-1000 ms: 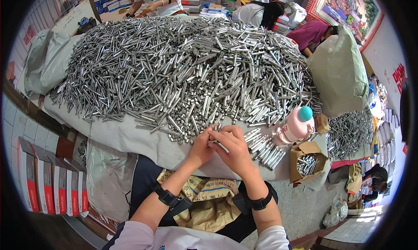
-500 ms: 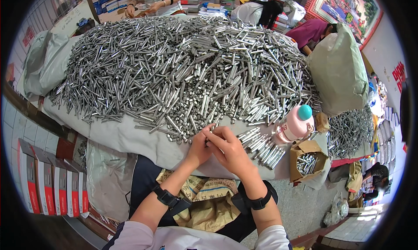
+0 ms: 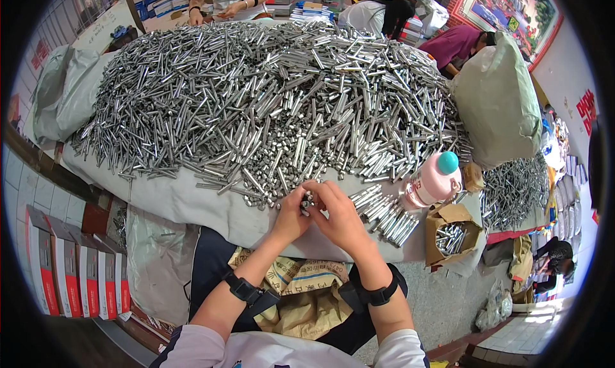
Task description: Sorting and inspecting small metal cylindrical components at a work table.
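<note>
My left hand point(image 3: 291, 215) is closed around a small bunch of shiny metal rods point(image 3: 307, 204), whose ends show between my hands. Fingers bent, my right hand point(image 3: 337, 219) closes on the same bunch from the other side; its fingertips are partly hidden. Both hands are over the cloth at the near edge of a big heap of metal rods point(image 3: 211, 99). Just beyond them lie many short, nut-like metal pieces point(image 3: 282, 153). To the right of my right hand, similar rods point(image 3: 384, 217) lie side by side in a neat row.
A pink bottle point(image 3: 430, 185) with a teal cap stands right of the row, near an open cardboard box point(image 3: 432, 243) of metal pieces. A pale sack point(image 3: 500, 105) stands at the right. Red-and-white boxes point(image 3: 67, 265) line the lower left. Other people work at the far side.
My hands have turned and spread slightly, so the rod ends now show between them. My right fingers have moved from over the left fingertips to the bunch's side.
</note>
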A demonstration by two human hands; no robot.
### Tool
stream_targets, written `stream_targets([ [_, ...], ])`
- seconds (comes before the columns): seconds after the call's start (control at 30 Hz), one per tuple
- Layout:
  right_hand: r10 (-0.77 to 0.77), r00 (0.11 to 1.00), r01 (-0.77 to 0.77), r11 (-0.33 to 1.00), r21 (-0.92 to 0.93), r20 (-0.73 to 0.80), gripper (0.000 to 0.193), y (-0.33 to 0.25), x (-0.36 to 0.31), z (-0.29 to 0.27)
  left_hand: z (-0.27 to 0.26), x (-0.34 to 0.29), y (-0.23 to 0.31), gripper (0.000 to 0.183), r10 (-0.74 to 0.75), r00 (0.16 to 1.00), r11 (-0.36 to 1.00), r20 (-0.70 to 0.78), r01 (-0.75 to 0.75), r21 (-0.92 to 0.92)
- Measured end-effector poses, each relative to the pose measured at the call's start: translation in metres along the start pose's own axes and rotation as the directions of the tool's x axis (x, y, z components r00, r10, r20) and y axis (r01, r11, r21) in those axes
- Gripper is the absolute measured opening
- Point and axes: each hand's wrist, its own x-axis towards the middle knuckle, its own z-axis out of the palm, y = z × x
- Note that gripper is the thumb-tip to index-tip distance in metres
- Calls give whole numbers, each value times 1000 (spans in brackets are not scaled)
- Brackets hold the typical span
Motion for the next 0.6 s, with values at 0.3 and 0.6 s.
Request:
stream_targets([
  [0.3,143,947,-78,971,224,-289,39,28,5,-13,3,2,2,32,-94,995,992,-42,90,-90],
  [0.6,204,964,-221,972,-85,-171,31,55,12,2,-2,2,10,17,-122,992,963,23,124,-241],
])
